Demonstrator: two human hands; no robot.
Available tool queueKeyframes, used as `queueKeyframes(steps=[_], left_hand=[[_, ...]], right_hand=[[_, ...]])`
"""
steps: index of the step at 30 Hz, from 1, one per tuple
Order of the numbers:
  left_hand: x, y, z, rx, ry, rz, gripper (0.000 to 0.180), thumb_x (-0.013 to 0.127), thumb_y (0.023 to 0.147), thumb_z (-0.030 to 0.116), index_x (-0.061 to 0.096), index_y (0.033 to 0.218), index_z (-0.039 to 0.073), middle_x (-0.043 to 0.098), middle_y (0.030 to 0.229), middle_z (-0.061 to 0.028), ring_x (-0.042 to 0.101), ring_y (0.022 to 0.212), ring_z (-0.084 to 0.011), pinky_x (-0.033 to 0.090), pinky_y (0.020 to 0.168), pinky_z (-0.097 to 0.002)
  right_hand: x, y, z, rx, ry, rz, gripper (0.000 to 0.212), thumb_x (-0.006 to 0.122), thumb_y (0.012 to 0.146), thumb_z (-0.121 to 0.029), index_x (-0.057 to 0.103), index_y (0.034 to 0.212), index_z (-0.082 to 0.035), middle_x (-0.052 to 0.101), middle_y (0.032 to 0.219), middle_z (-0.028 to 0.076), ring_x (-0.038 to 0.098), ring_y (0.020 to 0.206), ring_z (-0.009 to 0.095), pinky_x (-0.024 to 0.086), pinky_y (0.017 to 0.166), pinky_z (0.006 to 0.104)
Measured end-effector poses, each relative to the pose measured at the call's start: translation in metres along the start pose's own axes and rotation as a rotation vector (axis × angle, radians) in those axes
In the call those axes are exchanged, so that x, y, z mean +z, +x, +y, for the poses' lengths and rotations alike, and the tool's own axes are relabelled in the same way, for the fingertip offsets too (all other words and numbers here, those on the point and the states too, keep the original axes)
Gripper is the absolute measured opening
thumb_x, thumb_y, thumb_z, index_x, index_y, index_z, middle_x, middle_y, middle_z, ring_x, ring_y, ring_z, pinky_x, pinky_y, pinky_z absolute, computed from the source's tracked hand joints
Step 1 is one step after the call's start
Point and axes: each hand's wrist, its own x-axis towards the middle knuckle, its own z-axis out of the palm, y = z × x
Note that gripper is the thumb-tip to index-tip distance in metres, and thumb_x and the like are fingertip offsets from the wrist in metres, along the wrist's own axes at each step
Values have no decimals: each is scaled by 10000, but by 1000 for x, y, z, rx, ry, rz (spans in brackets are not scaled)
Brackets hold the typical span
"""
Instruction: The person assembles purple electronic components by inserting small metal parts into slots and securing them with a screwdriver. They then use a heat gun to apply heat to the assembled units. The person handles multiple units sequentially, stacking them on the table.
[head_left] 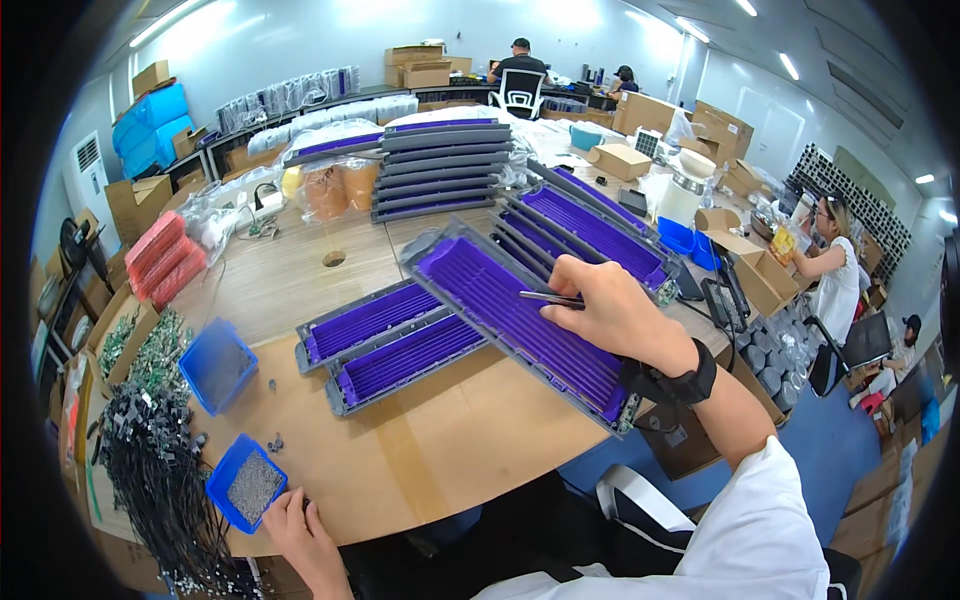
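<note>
My right hand (615, 308) pinches slim metal tweezers (545, 297) above a long grey-framed panel (490, 290) with a ribbed purple inside. That panel lies at a slant, and its far end overlaps other panels; what supports it is hidden. At the lower left, my left hand (300, 535) has its fingers curled beside the near corner of a small blue bin (225, 487) full of tiny grey metal parts. Whether those fingers hold the rim or a small piece is unclear. Two similar purple panels (400, 355) lie side by side on the brown board.
Grey panels form a tall stack (440, 170) at the back, with more purple panels (590, 225) leaning right of it. A second blue bin (218, 366), black cables (150, 460) and green circuit boards (150, 345) lie left. A co-worker (825, 245) is at the right.
</note>
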Motion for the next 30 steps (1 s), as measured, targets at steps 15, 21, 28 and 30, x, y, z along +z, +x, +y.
queueKeyframes(steps=[15, 21, 28, 30], left_hand=[[9, 49, 79, 212, -39, -216, 464, 736, 758, 35, 601, 1201, 6, 556, 1265, -184, 488, 1194, -373, 411, 1010, -435], [41, 82, 95, 330, 62, -390, 652, 791, 768, 172, 525, 1343, 22, 419, 1450, -239, 373, 1352, -423, 339, 1119, -471], [64, 116, 93, 230, 164, -599, 922, 836, 724, 388, 387, 1478, 107, 249, 1566, -226, 214, 1439, -467, 294, 1098, -645], [68, 128, 100, 246, 171, -660, 969, 850, 701, 416, 375, 1492, 120, 213, 1583, -223, 172, 1453, -481, 272, 1083, -707]], right_hand=[[58, 3, 33, 211, -509, 46, 194, 667, 821, -65, 528, 922, 25, 679, 792, 225, 705, 753, 376, 580, 653, 430], [85, 32, 39, 205, -534, 17, 107, 597, 776, 36, 574, 880, 46, 685, 806, 244, 709, 761, 397, 600, 667, 431], [89, 43, 47, 140, -463, -52, 66, 591, 778, 36, 646, 808, 55, 689, 813, 257, 713, 760, 390, 600, 676, 423], [88, 41, 47, 116, -456, -47, 78, 588, 779, 32, 663, 755, 35, 683, 800, 260, 710, 730, 384, 596, 654, 430]])
